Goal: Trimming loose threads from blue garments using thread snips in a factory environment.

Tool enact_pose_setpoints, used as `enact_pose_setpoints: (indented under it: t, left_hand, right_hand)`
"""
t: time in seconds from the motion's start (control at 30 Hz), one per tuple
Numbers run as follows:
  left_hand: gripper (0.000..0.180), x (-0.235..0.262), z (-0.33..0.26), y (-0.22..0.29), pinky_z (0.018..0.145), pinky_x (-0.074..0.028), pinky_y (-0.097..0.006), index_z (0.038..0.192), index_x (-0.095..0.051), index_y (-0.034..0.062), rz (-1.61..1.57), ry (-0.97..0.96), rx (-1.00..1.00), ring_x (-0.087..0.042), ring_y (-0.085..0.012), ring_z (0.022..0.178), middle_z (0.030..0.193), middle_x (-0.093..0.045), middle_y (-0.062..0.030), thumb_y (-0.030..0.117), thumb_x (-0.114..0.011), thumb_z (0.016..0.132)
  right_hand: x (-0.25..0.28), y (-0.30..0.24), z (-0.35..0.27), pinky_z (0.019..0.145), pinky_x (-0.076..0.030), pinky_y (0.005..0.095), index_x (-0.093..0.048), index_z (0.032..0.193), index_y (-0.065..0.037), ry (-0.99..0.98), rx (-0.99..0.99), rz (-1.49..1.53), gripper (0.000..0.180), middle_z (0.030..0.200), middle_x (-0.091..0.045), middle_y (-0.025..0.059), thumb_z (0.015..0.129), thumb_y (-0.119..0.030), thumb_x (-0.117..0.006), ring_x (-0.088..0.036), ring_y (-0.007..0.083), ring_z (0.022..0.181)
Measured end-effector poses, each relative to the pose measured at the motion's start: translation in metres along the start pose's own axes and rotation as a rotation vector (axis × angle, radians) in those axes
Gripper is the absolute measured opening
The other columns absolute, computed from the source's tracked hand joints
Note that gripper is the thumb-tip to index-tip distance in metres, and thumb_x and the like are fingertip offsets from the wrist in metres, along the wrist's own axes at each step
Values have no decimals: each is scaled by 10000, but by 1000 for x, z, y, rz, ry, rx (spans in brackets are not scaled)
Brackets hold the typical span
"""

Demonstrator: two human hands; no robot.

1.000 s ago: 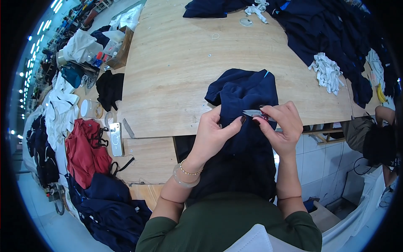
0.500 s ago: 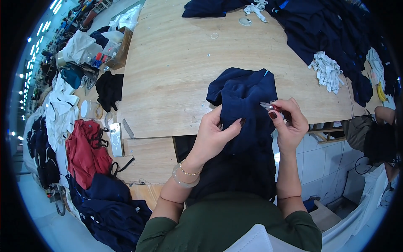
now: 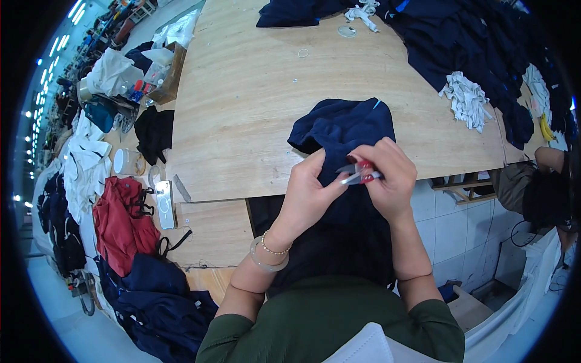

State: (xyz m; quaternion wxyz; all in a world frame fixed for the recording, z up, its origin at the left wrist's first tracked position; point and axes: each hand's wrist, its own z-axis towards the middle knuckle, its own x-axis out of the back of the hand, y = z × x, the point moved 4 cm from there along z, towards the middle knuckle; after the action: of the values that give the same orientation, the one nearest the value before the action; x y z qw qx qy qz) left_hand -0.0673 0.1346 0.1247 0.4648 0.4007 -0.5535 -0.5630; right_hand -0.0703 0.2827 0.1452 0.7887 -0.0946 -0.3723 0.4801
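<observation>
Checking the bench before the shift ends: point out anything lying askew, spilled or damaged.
Nothing looks damaged or spilled. Only the white scraps lie in a loose heap on the wooden table. The left hand and the right hand work on the navy garment.

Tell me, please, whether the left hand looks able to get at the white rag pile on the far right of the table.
Probably not as things stand: the left hand pinches the navy garment, and the white rag pile lies beyond the right hand, which holds small snips.

Two bare hands, left [image 3: 308, 196] and right [image 3: 387, 181], work over one dark navy garment [image 3: 342, 130] with one small metal thread snips [image 3: 354, 174], while one heap of white fabric scraps [image 3: 466, 100] lies on one plywood table [image 3: 242, 97].
</observation>
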Motion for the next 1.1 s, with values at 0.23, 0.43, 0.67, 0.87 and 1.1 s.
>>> enact_pose_setpoints:
  t: [0.23, 0.43, 0.67, 0.87, 1.1]
  left_hand:
    - [238, -1, 2, -2, 793, -483, -219, 1080, -622, -54, -93, 15, 26, -574, -49, 872, 980, -672, -16, 22, -657, 857]
    - [256, -2, 3, -8, 790, -482, -246, 1092, -625, -44, -80, -1, 14, -575, -76, 860, 962, -686, -61, 21, -643, 844]
    - [241, -4, 5, -7, 811, -496, -226, 1094, -626, -57, -151, -6, 49, -589, -58, 886, 997, -677, -27, 14, -658, 866]
    - [239, -1, 6, -13, 831, -512, -238, 1108, -625, -65, -247, 13, 95, -612, -76, 887, 1011, -685, -45, -11, -639, 875]
    - [246, -2, 6, -15, 845, -509, -242, 1112, -621, -67, -317, 38, 100, -613, -83, 913, 1030, -684, -61, -13, -639, 873]
  right_hand:
    - [5, 29, -15, 691, -433, 195, -621, 923, 5, 124, -714, 623, 63, 813, -606, -2, 866, 10, -647, -504, 59, 733]
    - [4, 2, -3, 553, -426, 292, -646, 894, -10, -26, -77, 72, 254, 754, -590, 116, 652, 59, -674, -527, 251, 616]
    - [-2, 23, -11, 702, -433, 196, -613, 901, -6, 185, -751, 638, 31, 817, -590, 7, 912, -35, -615, -537, 61, 761]
    - [15, 32, -20, 739, -434, 188, -620, 943, 4, 217, -687, 653, 149, 895, -593, 16, 890, -116, -690, -535, 72, 766]
    - [27, 14, -14, 610, -430, 277, -669, 902, 2, 47, -230, 48, 235, 754, -641, 77, 704, -28, -791, -548, 194, 678]
